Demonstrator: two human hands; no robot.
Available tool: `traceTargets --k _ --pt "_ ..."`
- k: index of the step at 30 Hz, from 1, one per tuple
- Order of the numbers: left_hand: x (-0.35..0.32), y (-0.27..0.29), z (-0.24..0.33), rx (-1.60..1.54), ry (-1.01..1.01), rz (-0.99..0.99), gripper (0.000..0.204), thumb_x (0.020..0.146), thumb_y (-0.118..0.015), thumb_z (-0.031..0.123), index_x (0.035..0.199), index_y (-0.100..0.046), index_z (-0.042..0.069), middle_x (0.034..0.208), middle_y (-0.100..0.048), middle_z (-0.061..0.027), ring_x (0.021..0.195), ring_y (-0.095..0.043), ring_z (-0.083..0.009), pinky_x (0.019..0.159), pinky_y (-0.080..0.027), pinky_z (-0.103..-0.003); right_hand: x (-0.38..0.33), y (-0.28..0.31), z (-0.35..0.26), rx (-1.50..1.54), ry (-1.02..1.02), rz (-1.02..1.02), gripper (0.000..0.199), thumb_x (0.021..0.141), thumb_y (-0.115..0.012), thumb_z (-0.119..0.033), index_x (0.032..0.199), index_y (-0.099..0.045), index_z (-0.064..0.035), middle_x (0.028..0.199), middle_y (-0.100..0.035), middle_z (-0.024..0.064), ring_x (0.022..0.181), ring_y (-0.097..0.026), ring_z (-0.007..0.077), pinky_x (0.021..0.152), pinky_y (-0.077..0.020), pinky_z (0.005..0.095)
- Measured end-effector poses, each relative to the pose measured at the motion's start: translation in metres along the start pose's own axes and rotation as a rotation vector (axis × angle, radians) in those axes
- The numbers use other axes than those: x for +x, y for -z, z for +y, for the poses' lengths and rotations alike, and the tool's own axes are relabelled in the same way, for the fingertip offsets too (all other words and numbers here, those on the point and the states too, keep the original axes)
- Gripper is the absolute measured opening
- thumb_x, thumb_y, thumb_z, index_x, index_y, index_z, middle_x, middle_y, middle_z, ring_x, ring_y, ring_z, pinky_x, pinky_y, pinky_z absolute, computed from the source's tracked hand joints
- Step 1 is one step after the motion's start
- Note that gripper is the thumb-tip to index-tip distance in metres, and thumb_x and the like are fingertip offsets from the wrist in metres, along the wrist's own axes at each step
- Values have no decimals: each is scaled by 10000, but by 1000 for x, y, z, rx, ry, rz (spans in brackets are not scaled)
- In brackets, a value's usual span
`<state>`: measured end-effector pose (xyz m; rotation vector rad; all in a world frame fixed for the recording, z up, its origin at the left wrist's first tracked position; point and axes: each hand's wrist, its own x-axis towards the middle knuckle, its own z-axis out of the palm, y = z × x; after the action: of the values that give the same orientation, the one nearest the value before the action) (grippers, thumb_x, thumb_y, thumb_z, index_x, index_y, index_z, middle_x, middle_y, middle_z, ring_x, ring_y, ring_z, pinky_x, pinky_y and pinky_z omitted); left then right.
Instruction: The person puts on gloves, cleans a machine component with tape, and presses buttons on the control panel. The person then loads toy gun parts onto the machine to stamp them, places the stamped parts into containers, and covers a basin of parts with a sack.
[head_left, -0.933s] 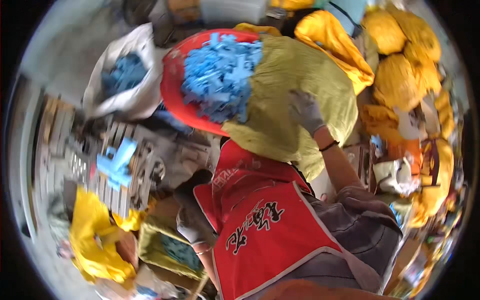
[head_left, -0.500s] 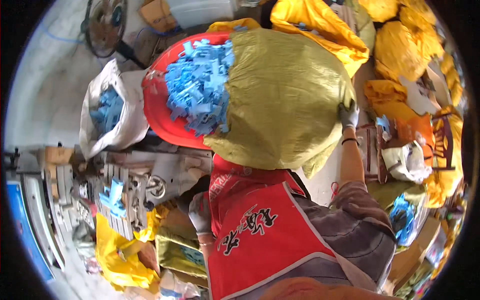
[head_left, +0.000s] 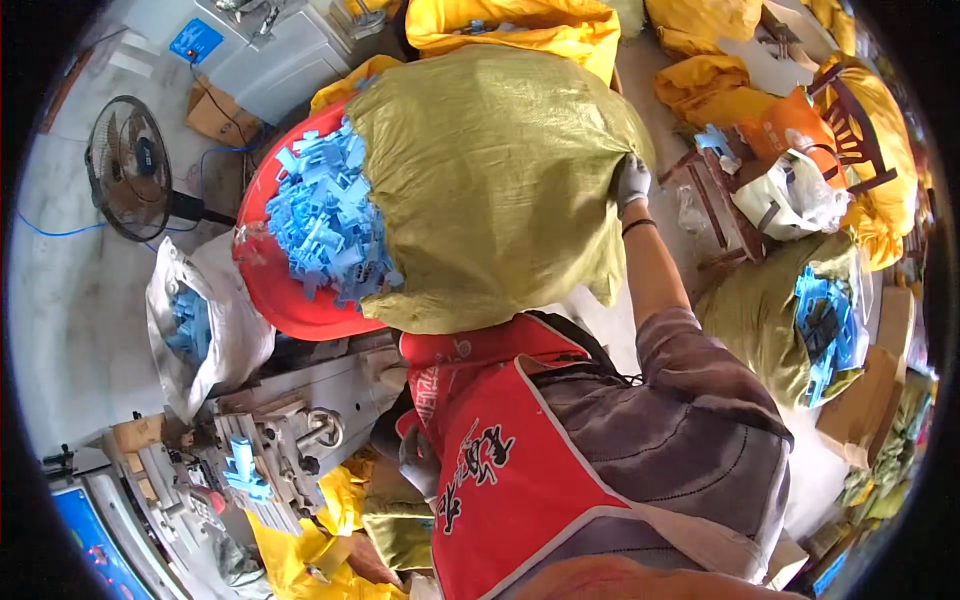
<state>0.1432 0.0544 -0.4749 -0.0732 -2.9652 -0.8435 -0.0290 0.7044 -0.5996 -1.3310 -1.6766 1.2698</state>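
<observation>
A large olive-green woven sack (head_left: 500,190) lies tipped over a red tub (head_left: 262,290), its mouth towards the left. Many light-blue plastic pieces (head_left: 325,215) are heaped in the tub at that mouth. My right hand (head_left: 633,183), in a grey-white glove, grips the sack's bottom right end, and creases run out from the fingers. Down by the red apron (head_left: 520,480) is my gloved left hand (head_left: 418,465), away from the sack; its fingers are too hidden to read.
Left of the tub stand a white sack (head_left: 205,325) of blue pieces and a black fan (head_left: 130,165). A machine with a handwheel (head_left: 320,428) is at lower left. Yellow sacks (head_left: 515,28), a wooden stool (head_left: 715,205) and another green sack (head_left: 770,310) surround the far and right sides.
The whole view has shifted and turned, bringing the fan and a grey cabinet further in. My right hand still grips the sack's end, where the fabric is now more sharply creased.
</observation>
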Motion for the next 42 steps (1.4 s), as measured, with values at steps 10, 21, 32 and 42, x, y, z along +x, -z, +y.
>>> traceTargets --k 10,21,32,42 --pt "19 22 7 -76 5 209 227 893 -568 152 1034 -657 -2 979 -682 -144 867 -650 -284 783 -511 -363 -87 34 -314 888 406 -375 253 975 -472 -228 919 -640 -47 870 -618 10 793 -546 84 726 -472 250" --pt "132 15 118 -681 -220 109 579 862 -615 140 1379 -388 11 1260 -545 -101 1083 -545 -186 890 -467 -330 -393 -129 -341 365 1381 -913 76 714 -568 -171 705 -644 -171 671 -618 74 667 -625 289 571 -480 418" --pt "233 -59 84 -319 -370 -70 408 940 -507 150 1297 -422 -29 1322 -476 -137 1157 -476 -223 981 -405 -352 -376 -49 -301 241 1334 -1211 237 783 -579 -322 871 -659 -118 804 -651 76 797 -640 297 693 -492 423" --pt "211 -3 202 -871 -196 140 476 964 -508 227 1317 -401 -73 1385 -421 -140 1224 -420 -248 1048 -318 -374 -91 136 19 -1129 614 -559 763 661 -764 -316 1340 -448 -175 1362 -414 146 1112 -496 392 966 -423 463"
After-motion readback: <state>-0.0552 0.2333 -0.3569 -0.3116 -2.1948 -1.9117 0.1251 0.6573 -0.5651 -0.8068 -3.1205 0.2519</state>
